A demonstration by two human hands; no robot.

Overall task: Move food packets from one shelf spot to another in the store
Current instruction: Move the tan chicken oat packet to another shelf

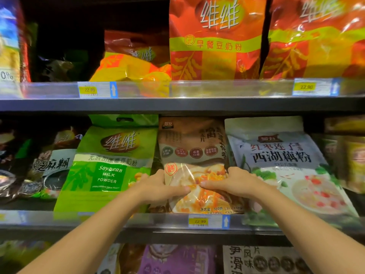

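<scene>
We had both hands on the brown packet (192,147), which stood upright on the middle shelf (177,219) between the green soybean milk powder bag (110,165) and the white lotus-root powder bag (280,161), pressed close against both. Our left hand (158,187) was closed on the packet's lower left edge, thumb across the front and fingers hidden behind. Our right hand (236,181) gripped the lower right edge the same way, so that the two thumbs nearly met over the clear glossy window showing the contents.

We judged the packet soft and pliant: the film was puckered and creased under our thumbs, which suggests loose sachets or powder inside rather than anything rigid. The shiny film looked slippery, so pinching the front alone would likely slide. It seemed moderately weighty for its bulk, and a one-sided grip would probably let it sag or fold. Holding both side edges low down, with fingers wrapped behind, seemed the sound choice. The neighbours sat tight against it, so we expected some drag, and the green bag might tip forward over the shelf's clear front rail (138,218).
</scene>
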